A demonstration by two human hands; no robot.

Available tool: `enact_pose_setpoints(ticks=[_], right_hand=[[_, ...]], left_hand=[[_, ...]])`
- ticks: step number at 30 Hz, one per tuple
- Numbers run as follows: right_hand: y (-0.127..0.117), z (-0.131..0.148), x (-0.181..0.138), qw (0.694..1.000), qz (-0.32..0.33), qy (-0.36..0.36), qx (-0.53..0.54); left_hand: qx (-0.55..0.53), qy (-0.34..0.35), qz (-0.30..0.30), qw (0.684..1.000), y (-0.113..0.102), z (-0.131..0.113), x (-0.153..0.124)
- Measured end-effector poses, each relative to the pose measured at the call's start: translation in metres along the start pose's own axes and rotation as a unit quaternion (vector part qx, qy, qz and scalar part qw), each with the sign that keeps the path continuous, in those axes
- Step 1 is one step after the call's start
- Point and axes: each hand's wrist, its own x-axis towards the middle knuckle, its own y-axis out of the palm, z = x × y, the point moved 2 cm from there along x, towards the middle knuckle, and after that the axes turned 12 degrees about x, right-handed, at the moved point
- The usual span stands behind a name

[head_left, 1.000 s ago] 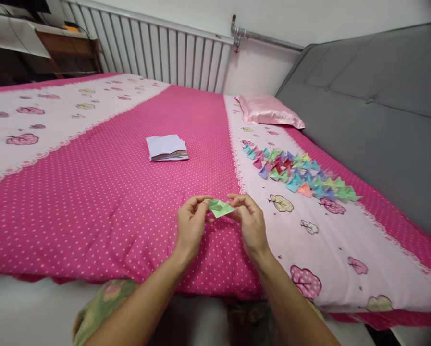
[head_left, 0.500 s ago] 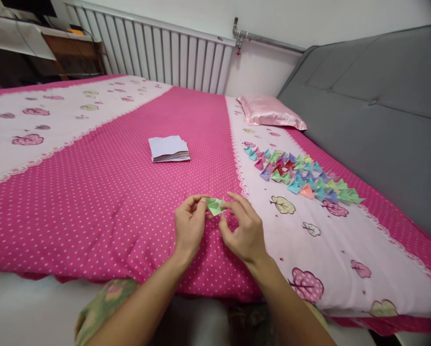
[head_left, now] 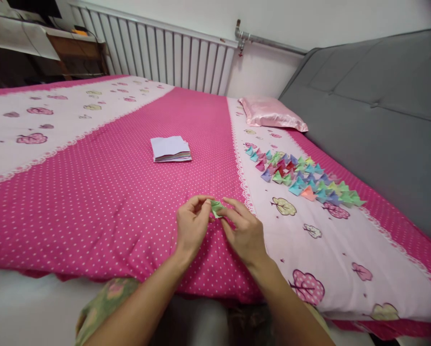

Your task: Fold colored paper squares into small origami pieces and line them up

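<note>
Between my two hands, just above the pink dotted bedspread, is a small folded green paper boat (head_left: 216, 208). My left hand (head_left: 192, 224) pinches its left end between thumb and fingers. On the other side, my right hand (head_left: 243, 230) has its thumb and fingertips closed on the right end, covering part of the paper. To the right lie several rows of small folded paper boats (head_left: 298, 177) in green, blue, purple, red, pink and orange. Farther off, a stack of square paper (head_left: 171, 148) with a pale top sheet rests on the bedspread.
A pink satin pillow (head_left: 271, 114) lies at the far right, beside a grey padded headboard (head_left: 374, 91). Behind the bed stand a white radiator (head_left: 157, 50) and a pipe with a valve (head_left: 269, 42). A desk (head_left: 80, 50) is at the far left.
The fingers of my right hand have closed in on the green paper boat, and the thumb has come up to it. Less of the paper shows now. My left hand keeps its pinch.
</note>
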Motion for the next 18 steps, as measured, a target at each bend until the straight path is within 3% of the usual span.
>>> enact_pose_setpoints(ticks=[5, 12, 18], right_hand=[[-0.0007, 0.0017, 0.0020, 0.998, -0.006, -0.010, 0.063], [-0.0013, 0.0039, 0.0026, 0.996, -0.059, 0.005, 0.064], [-0.0028, 0.0081, 0.0009, 0.994, -0.071, -0.012, 0.080]], left_hand=[[-0.016, -0.025, 0.016, 0.999, -0.0006, -0.0004, 0.0037], [-0.099, -0.073, 0.072, 0.990, 0.0072, 0.0025, 0.0040], [-0.135, -0.097, 0.053, 0.985, 0.0050, 0.0052, 0.0081]])
